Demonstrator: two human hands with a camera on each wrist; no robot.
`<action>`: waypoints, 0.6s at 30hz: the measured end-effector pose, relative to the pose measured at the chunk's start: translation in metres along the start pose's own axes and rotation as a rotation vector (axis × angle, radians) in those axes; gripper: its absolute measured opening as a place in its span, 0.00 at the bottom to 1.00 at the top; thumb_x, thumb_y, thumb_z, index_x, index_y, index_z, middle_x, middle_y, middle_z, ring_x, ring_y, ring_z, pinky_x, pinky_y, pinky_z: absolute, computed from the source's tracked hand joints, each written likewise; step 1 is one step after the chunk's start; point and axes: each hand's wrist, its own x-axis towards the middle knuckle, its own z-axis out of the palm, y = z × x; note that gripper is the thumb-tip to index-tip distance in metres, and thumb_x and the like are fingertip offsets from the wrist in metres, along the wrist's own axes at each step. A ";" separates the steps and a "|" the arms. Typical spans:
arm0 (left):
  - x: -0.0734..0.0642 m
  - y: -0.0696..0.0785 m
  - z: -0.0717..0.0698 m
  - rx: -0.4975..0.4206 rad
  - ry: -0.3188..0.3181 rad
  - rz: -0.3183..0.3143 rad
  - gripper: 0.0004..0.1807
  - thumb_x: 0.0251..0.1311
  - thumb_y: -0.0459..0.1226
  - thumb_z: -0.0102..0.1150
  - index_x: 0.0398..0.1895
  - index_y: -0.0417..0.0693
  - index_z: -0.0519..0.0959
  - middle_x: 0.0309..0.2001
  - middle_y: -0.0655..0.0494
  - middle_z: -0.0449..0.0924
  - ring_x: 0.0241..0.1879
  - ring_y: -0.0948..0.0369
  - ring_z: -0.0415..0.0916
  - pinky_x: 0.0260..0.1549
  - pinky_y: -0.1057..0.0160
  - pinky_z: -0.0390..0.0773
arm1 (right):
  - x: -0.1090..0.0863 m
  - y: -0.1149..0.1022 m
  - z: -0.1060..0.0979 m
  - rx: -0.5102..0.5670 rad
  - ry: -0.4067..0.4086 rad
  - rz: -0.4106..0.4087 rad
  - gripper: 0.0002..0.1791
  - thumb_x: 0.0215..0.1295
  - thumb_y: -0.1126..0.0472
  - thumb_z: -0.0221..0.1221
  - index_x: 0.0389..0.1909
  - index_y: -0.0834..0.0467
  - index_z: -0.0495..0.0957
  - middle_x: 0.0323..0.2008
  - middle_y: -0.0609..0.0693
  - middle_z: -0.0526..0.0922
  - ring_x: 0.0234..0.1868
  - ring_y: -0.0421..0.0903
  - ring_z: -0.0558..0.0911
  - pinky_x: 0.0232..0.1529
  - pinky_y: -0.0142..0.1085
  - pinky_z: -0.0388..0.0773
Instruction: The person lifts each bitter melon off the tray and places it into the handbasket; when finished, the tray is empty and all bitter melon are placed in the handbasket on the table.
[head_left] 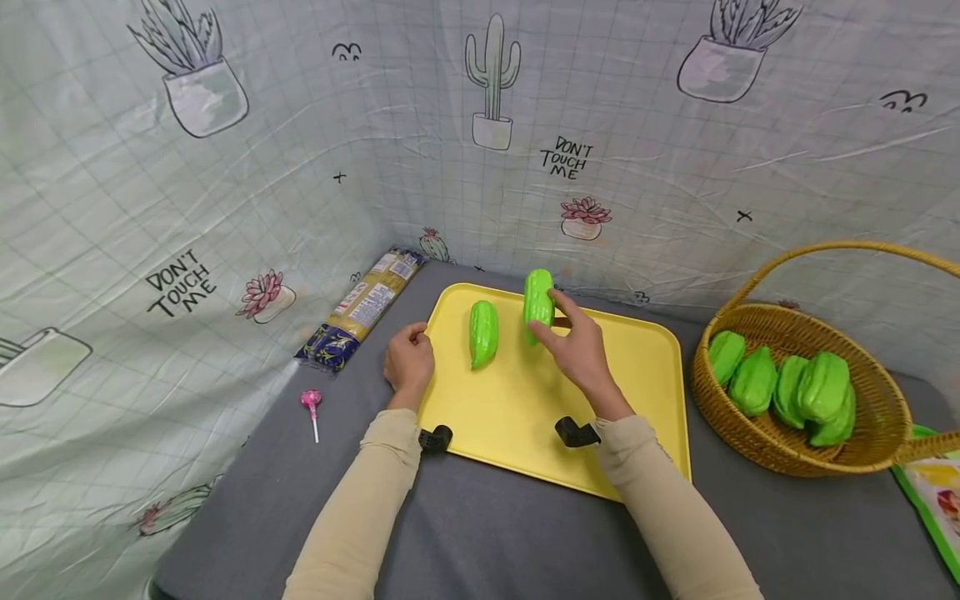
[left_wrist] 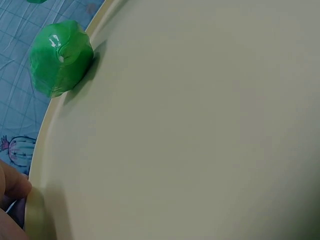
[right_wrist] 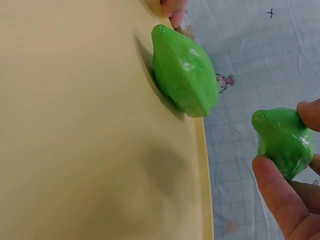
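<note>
My right hand holds a glossy green star fruit above the far part of a yellow tray. In the right wrist view, the fingers and thumb pinch that star fruit clear of the tray. A second star fruit lies on the tray's left half, its pointed end toward me. It also shows in the left wrist view, where this star fruit is near the rim. My left hand is curled at the tray's left edge and grips the rim; part of the grasp is hidden.
A wicker basket with a tall handle stands right of the tray, with several green star fruits inside. Left are a pasta packet and a pink lollipop. A green-edged package lies far right. Printed curtains enclose the table.
</note>
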 end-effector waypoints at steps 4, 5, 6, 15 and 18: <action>-0.001 0.001 0.000 0.000 -0.004 0.000 0.17 0.75 0.40 0.48 0.56 0.55 0.85 0.55 0.53 0.86 0.53 0.49 0.81 0.59 0.41 0.72 | -0.005 0.001 -0.005 0.008 0.016 -0.003 0.38 0.70 0.50 0.64 0.78 0.51 0.62 0.73 0.59 0.70 0.64 0.60 0.80 0.50 0.53 0.84; -0.001 0.001 0.000 0.000 -0.005 0.000 0.17 0.75 0.40 0.48 0.56 0.55 0.85 0.55 0.53 0.86 0.53 0.49 0.81 0.59 0.41 0.72 | -0.006 0.002 -0.007 0.009 0.019 -0.006 0.39 0.70 0.50 0.64 0.78 0.51 0.62 0.73 0.59 0.70 0.64 0.60 0.80 0.50 0.53 0.84; -0.002 0.001 -0.001 0.000 -0.006 0.000 0.17 0.75 0.40 0.48 0.56 0.55 0.85 0.55 0.53 0.86 0.53 0.48 0.81 0.59 0.41 0.72 | -0.007 0.002 -0.008 0.012 0.022 -0.009 0.39 0.70 0.50 0.64 0.78 0.51 0.62 0.74 0.58 0.70 0.64 0.60 0.80 0.50 0.53 0.84; -0.001 0.001 -0.001 0.002 -0.015 0.003 0.17 0.76 0.40 0.47 0.57 0.55 0.85 0.55 0.52 0.85 0.52 0.48 0.81 0.58 0.41 0.72 | -0.017 -0.002 -0.024 0.009 0.058 -0.015 0.39 0.70 0.50 0.64 0.78 0.50 0.62 0.72 0.57 0.71 0.65 0.60 0.79 0.49 0.54 0.84; -0.001 0.000 -0.001 0.002 -0.017 0.002 0.17 0.76 0.40 0.47 0.57 0.55 0.85 0.55 0.52 0.85 0.52 0.48 0.81 0.58 0.41 0.73 | -0.018 -0.002 -0.027 0.008 0.064 -0.004 0.39 0.70 0.49 0.64 0.79 0.49 0.62 0.73 0.57 0.71 0.65 0.59 0.79 0.48 0.53 0.84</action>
